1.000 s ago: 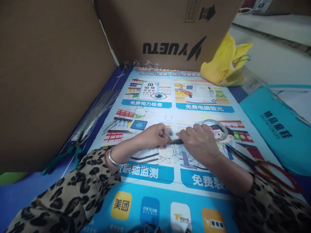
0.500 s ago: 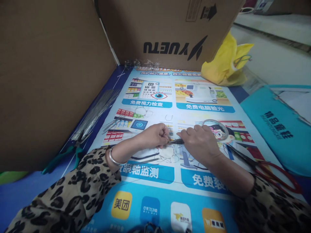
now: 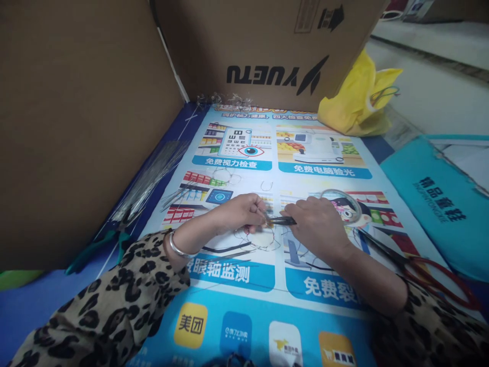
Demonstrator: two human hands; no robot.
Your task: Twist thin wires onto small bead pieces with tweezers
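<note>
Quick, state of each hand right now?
Left hand: closed, pinching thin wire.
Right hand: closed around a dark, narrow-tipped tool; its handles are hidden.

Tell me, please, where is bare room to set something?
Bare: the poster's upper panels, left of the yellow bag; its lower strip, between the sleeves, beyond the dark bundle. Crowded: around both hands, with pliers, wire loops, tape roll and scissors.

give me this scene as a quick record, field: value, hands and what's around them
left hand: fingers pinching a thin piece, details unclear
right hand: gripping a dark pointed tool, tip toward left hand
surface: printed poster
beyond right hand: clear ring
right side: red-handled scissors, yellow bag
left side: wire bundle, teal-handled pliers
back: cardboard
</note>
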